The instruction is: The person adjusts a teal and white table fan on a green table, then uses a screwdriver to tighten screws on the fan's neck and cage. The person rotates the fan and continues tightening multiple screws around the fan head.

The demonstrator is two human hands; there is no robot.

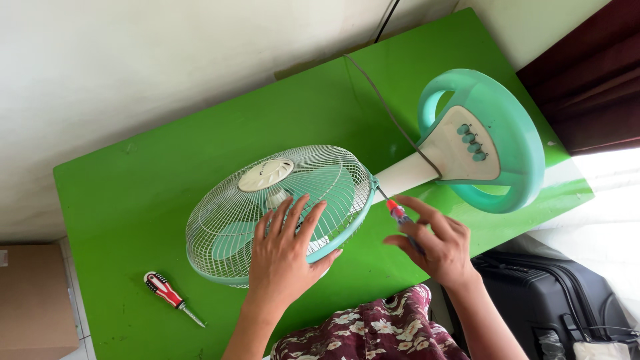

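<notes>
Fan lies flat mid-table, grille up. Left hand spread open on grille, fingers released, steadying. Right hand pinches red screwdriver, tip at the rim clip. Risk: tip slips if the fan shifts. Spare screwdriver near left.

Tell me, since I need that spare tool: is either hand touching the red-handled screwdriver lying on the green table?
No, the red-handled screwdriver lies alone on the green table, apart from the left hand on the fan grille.
</notes>
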